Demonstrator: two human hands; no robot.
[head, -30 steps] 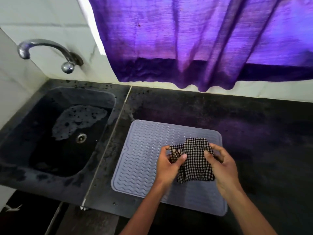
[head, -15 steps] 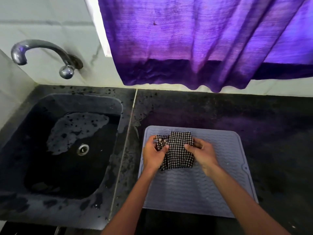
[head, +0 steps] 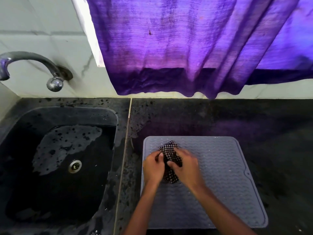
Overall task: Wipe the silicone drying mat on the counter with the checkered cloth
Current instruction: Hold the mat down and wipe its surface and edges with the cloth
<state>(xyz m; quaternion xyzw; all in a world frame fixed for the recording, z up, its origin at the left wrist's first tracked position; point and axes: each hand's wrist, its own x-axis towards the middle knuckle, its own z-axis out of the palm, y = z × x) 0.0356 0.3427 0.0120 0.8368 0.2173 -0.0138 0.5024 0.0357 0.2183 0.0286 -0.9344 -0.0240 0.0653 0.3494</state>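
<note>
Dark speckled stone counter [head: 220, 119] runs under my arms, and on it lies one grey silicone drying mat [head: 228, 175] with a wavy ribbed face, flat, just right of the pale seam that parts counter from sink. One checkered cloth [head: 171, 152], black and white, sits bunched on the mat's far left part, between my two hands. My left hand [head: 153, 167] has its fingers curled around the cloth's left edge, gripping it. My right hand [head: 185, 167] is closed over the cloth's right side, pinching a fold; it is blurred, so I cannot make out each finger. Left of the mat is one black sink [head: 55, 167], wet, with one metal drain [head: 75, 166]. One chrome tap [head: 32, 65] curves from the tiled wall above it. One purple curtain [head: 186, 44] hangs over the counter's back edge.
</note>
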